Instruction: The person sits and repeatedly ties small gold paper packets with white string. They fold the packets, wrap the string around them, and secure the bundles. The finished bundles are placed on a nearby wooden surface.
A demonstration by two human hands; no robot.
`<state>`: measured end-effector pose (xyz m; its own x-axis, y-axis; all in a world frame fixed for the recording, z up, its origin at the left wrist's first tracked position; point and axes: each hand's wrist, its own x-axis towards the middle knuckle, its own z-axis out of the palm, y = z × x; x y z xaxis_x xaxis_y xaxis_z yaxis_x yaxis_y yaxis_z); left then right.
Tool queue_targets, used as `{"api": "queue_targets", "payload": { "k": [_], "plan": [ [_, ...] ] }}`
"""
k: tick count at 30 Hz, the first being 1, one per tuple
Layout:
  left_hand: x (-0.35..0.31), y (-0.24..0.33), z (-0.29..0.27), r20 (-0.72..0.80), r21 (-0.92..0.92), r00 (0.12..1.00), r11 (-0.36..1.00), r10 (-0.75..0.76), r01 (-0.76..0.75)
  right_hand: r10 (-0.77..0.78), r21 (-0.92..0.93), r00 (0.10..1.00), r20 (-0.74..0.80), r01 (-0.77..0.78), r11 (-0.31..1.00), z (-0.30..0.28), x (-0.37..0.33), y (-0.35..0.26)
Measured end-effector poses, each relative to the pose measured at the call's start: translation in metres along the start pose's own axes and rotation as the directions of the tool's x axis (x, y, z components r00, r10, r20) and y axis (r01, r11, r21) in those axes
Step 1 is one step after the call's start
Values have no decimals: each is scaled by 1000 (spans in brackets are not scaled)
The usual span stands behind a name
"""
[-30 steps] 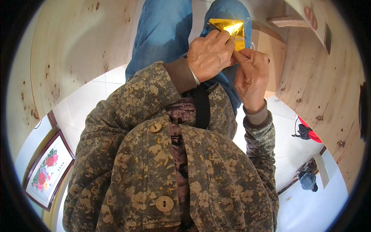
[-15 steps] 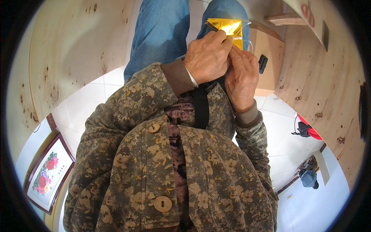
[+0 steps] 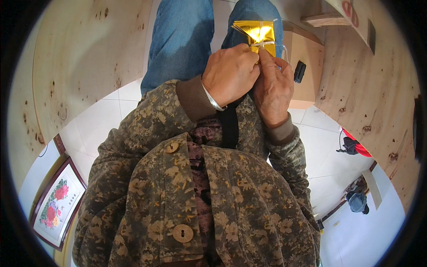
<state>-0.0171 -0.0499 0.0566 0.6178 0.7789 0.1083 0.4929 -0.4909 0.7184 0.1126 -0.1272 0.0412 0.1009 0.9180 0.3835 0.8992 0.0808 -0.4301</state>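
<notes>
A folded gold foil piece (image 3: 258,33) is pinched above the lap by left hand (image 3: 229,73) and right hand (image 3: 273,86), fingers clamped on its lower edge, so it is kept steady.

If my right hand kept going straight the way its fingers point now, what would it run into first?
The right hand points up the picture, its fingertips already on the folded gold foil piece. That comes first. Beyond it lies the jeans-clad knee, though depth is hard to judge.
</notes>
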Motion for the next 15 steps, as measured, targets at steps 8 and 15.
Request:
{"api": "queue_targets", "payload": {
  "k": [8,15],
  "plan": [
    [-9,6,-8,85,23,993,996,82,-84,-6,-27,1000,1,6,1000,0,-2,1],
    [3,-4,-26,156,-85,986,996,53,-40,47,11,998,-38,-47,999,4,-5,3]
  ]
}}
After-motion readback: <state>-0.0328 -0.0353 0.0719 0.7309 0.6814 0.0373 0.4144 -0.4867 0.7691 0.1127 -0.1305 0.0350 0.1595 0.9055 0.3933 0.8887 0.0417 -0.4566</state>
